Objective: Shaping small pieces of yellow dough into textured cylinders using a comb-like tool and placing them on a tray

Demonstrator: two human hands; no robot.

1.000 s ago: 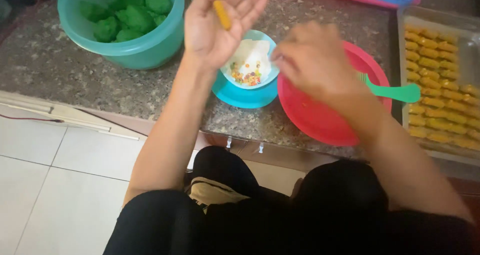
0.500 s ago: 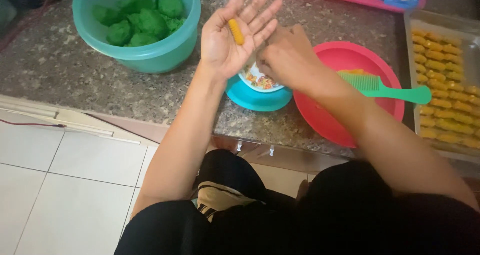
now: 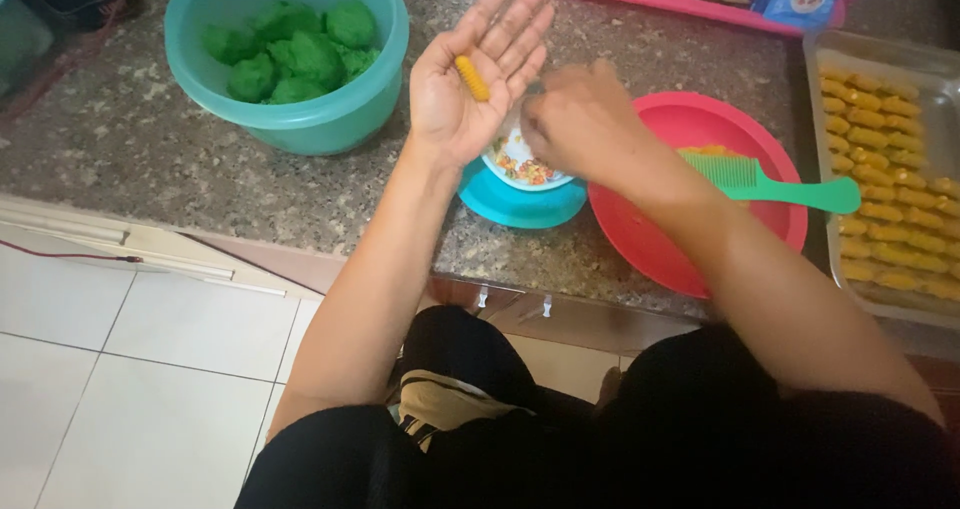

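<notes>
The left hand is held palm up and spread flat above the speckled grey stone surface, and a small ridged yellow dough roll rests loose on it, its long axis running from the palm towards the fingers, slightly slanted. Just to the right, the right hand is bunched with its fingertips turned down into the small white bowl of coloured sprinkles, which sits on a round blue lid (whether it has pinched anything I cannot tell). So the roll lies up and to the left of the right hand, very near. Behind, a teal plastic bowl of green dough lumps; right, a red plastic plate with a green plastic comb, then a metal tray of yellow rolls. White floor tiles below.
</notes>
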